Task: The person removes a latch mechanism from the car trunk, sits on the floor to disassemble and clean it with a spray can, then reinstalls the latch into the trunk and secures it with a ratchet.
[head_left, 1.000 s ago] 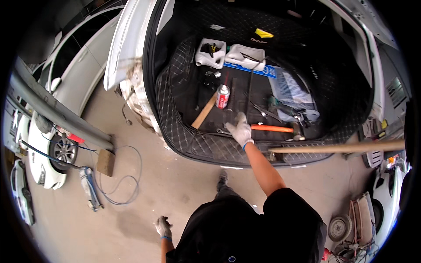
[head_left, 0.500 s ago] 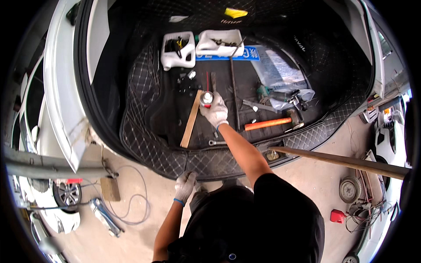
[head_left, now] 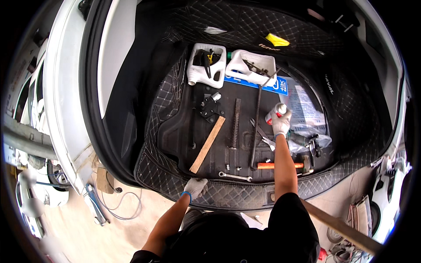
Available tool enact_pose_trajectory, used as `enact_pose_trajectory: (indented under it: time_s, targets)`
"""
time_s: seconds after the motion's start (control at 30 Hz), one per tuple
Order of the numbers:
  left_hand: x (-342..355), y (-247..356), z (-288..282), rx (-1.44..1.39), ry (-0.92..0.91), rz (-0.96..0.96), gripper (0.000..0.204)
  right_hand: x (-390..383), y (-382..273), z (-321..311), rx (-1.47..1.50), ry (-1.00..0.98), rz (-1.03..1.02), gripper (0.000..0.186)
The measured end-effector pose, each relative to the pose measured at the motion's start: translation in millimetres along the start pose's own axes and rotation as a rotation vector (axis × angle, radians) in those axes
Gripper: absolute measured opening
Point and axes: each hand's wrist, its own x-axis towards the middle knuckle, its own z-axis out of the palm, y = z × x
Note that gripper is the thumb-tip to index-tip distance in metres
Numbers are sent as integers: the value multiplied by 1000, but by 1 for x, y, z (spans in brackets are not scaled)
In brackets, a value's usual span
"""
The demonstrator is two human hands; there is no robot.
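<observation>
While the head view looks down into the car boot, the right hand [head_left: 282, 123] in its pale glove has its fingers wrapped around a red-and-white spray can [head_left: 269, 117], which is tilted over the right half of the boot mat [head_left: 221, 151], near a clear plastic bag [head_left: 302, 105]. As a judgement, the can should be light, stiff and smooth enough to slide in a knit glove, so the middle of its body looks the best grip, clear of the nozzle. The gloved left hand [head_left: 196, 187] rests on the boot sill [head_left: 237, 198], fingers bent; whether they clutch its edge I cannot tell. Farther in stand two cut-open white jugs: the left jug [head_left: 196, 75] holds black and yellow pieces, the right jug [head_left: 237, 65] dark, bolt-like parts. What the bag contains is unclear, though printed lines show on it.
</observation>
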Motion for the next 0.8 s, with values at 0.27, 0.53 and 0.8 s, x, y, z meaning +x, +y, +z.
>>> enact_pose_trajectory:
  time_s: [0.27,0.53,0.8]
  targets:
    - [18,-9,0,-31,-27,2,32,-61,-69,16,243,186,-415,69]
    - [15,-5,-1,84,39,2,38,34,-244,175,222,-402,-604,59]
    - [22,-11,-4,155,50,-187,42,122,-327,330,-394,-630,-655,52]
